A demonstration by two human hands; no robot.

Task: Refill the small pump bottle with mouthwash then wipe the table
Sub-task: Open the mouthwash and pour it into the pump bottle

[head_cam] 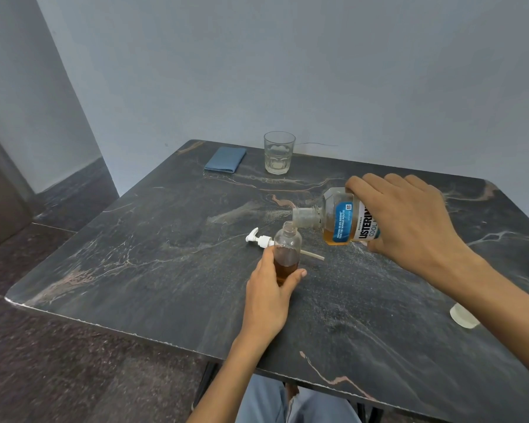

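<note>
The small clear pump bottle (287, 248) stands upright and uncapped on the dark marble table (165, 254), about half full of amber liquid. My left hand (272, 282) grips its lower part. My right hand (406, 215) holds the mouthwash bottle (339, 221) tipped on its side, its open neck right over the small bottle's mouth. A little amber mouthwash lies in the tipped bottle. The white pump head (260, 239) with its tube lies on the table just behind the small bottle.
A folded blue cloth (225, 159) lies at the table's far left. A clear drinking glass (278, 152) stands beside it, near the wall. A clear cap (464, 315) sits by the right edge under my right forearm. My knees show below the near edge.
</note>
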